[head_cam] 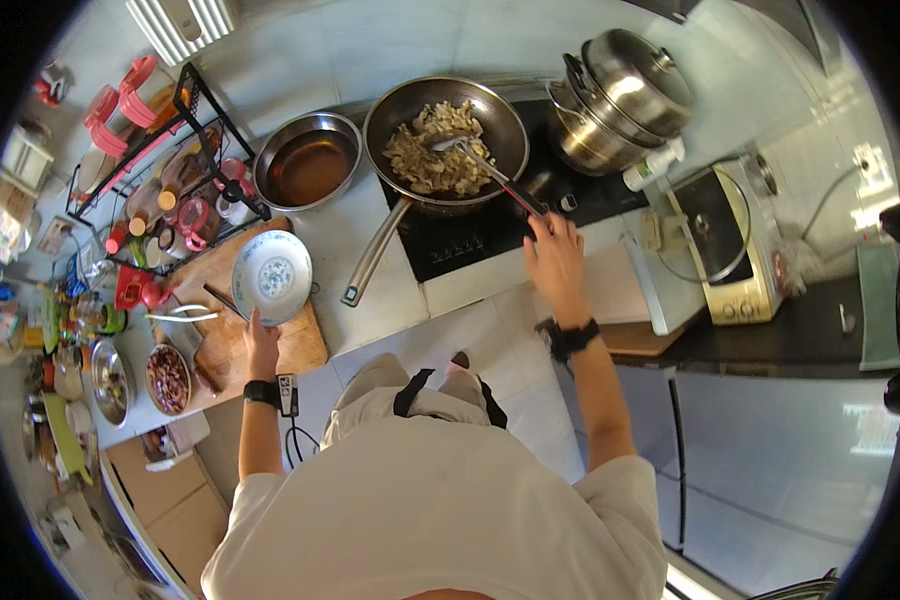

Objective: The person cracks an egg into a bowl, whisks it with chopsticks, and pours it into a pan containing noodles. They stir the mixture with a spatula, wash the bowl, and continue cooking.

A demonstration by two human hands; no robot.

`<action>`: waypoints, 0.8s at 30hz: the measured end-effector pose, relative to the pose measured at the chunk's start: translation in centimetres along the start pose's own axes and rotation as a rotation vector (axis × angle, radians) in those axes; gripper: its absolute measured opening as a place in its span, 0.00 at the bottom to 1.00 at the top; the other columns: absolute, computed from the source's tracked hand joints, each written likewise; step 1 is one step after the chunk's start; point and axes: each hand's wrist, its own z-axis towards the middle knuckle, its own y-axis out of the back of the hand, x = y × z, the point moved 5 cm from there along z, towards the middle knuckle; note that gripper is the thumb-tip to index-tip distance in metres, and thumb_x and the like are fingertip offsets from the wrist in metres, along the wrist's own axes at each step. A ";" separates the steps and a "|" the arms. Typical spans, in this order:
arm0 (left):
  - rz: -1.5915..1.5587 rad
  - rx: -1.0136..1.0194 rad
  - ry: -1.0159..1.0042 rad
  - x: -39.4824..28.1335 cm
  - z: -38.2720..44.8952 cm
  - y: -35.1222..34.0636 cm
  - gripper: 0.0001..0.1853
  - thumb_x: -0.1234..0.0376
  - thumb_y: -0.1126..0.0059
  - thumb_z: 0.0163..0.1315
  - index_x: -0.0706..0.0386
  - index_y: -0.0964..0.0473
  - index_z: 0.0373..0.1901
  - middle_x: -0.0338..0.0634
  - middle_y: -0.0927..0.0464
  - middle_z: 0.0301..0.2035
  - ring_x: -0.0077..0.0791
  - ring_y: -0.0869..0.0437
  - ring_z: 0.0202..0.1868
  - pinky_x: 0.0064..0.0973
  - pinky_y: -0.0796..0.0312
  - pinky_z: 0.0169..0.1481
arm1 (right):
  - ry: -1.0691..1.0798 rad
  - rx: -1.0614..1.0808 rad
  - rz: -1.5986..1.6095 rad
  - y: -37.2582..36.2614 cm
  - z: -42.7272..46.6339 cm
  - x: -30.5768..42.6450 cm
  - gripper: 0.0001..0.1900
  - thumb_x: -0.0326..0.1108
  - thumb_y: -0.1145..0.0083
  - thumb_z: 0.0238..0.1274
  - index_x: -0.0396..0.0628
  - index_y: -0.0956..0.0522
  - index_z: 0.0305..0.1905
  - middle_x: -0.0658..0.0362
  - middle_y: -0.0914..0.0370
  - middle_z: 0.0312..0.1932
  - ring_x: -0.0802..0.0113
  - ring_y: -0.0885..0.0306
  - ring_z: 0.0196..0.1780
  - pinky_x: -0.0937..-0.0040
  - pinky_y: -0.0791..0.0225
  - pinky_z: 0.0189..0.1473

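Note:
My left hand (261,346) grips the near rim of a white bowl (274,276) with a blue floral pattern, held tilted above the wooden cutting board (304,341). Nothing shows inside the bowl. My right hand (556,259) is closed around the dark handle of a metal spatula (506,180), whose head rests among the food. That food (439,161), pale and browned chopped pieces, lies in the bottom of a wok (501,120). The wok sits on a black cooktop (450,251), its long metal handle (379,251) pointing toward me.
Left of the wok stands a metal basin (345,196) of brown liquid. A black rack (214,150) holds jars and bottles. Stacked steel pots (600,142) occupy the cooktop's right side. A knife (180,330) and a bowl of chopped reddish food (168,379) are at left.

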 end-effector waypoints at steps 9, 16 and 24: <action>-0.552 -0.026 0.020 -13.6 -3.7 -6.6 0.27 0.76 0.51 0.66 0.59 0.41 0.67 0.45 0.28 0.54 0.26 0.24 0.47 0.24 0.30 0.52 | 0.106 0.540 -0.148 -3.8 8.3 -5.1 0.30 0.33 0.49 0.62 0.60 0.38 0.69 0.49 0.24 0.38 0.49 0.21 0.33 0.54 0.27 0.31; -0.184 0.392 -0.032 -23.1 -2.2 -12.2 0.30 0.69 0.40 0.61 0.61 0.37 0.65 0.51 0.18 0.35 0.30 0.15 0.34 0.26 0.25 0.40 | 0.321 0.692 -0.298 9.3 11.7 -4.6 0.24 0.26 0.46 0.56 0.56 0.25 0.60 0.49 0.22 0.32 0.52 0.19 0.30 0.56 0.26 0.32; -0.101 0.218 -0.273 -24.6 -2.5 -12.1 0.27 0.71 0.37 0.57 0.61 0.31 0.61 0.58 0.20 0.42 0.43 0.14 0.41 0.29 0.25 0.47 | 0.228 0.481 -0.091 -4.6 12.5 -3.6 0.22 0.31 0.46 0.60 0.51 0.26 0.61 0.48 0.21 0.29 0.51 0.19 0.30 0.57 0.25 0.31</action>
